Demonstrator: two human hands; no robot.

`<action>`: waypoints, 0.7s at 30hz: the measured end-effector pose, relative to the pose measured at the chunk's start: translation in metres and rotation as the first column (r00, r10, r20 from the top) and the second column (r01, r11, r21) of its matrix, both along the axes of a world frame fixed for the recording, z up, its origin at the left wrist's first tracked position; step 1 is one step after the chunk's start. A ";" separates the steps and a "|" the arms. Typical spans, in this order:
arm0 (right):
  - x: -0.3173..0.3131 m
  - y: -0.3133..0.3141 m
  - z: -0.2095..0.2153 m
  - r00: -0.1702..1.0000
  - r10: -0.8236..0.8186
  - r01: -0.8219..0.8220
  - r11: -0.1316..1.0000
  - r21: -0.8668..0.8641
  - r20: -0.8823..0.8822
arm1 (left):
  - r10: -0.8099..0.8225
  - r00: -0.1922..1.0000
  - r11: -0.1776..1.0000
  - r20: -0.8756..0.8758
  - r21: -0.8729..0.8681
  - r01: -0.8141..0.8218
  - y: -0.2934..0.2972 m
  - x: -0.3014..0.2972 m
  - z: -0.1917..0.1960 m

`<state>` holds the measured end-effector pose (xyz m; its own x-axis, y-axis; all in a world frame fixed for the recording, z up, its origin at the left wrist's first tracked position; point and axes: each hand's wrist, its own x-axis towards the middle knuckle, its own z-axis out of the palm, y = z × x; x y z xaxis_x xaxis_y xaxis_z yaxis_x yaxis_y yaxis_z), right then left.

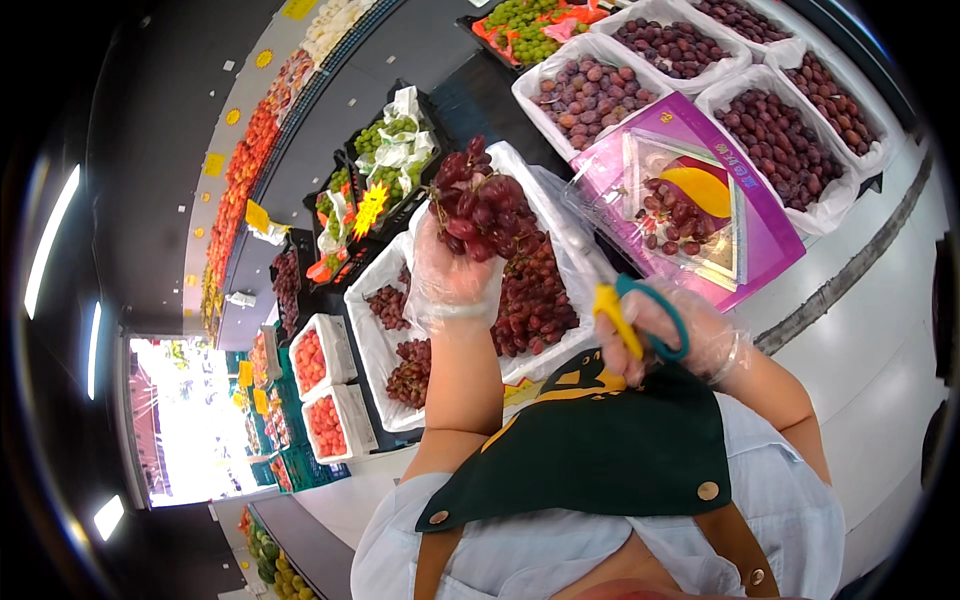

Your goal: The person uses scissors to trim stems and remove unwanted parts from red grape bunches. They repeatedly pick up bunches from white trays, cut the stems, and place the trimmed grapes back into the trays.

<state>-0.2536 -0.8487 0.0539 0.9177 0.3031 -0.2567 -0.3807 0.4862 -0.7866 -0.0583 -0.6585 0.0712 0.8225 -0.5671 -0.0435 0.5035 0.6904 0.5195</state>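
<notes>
In a clear plastic glove, my left hand (pixel 452 270) is closed under a bunch of red grapes (pixel 484 212) and holds it up over a white foam box (pixel 350 300) lined with paper. More red grapes (pixel 535 305) fill the right part of that box. My right hand (pixel 668 325), also gloved, grips a pair of scissors (pixel 652 318) with yellow and teal handles; the blades are hidden from view. Beyond the right hand, a purple fruit gift box (pixel 765 240) with a clear window shows loose red grapes (pixel 680 225) inside it.
White crates of dark plums or grapes (pixel 775 140) stand at the far right. Black crates with green grapes (pixel 390 145) and a yellow star-shaped tag (pixel 370 208) are at the back left. Foam boxes of peach-coloured fruit (pixel 325 425) stand left. Shelves of fruit (pixel 255 150) run behind.
</notes>
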 end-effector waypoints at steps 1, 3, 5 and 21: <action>0.003 0.000 0.007 0.997 0.067 -0.065 0.997 -0.048 0.042 | -0.176 0.981 0.974 0.081 -0.127 0.185 -0.005 -0.005 -0.001; 0.007 0.003 0.007 0.989 0.134 -0.130 0.990 -0.057 0.062 | -0.190 0.978 0.982 0.084 -0.006 0.191 -0.006 -0.005 0.005; 0.012 0.008 0.002 0.992 0.123 -0.121 0.987 -0.106 0.007 | 0.047 0.992 0.941 0.117 0.328 -0.084 -0.021 -0.018 0.015; 0.008 -0.005 0.010 0.999 -0.036 0.026 0.973 -0.228 -0.038 | -0.162 0.953 0.960 0.254 0.264 0.093 -0.021 -0.025 0.013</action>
<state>-0.2459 -0.8533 0.0641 0.9128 0.2037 -0.3541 -0.4031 0.3083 -0.8617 -0.0834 -0.6793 0.0843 0.7442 -0.6677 0.0192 0.3949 0.4630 0.7935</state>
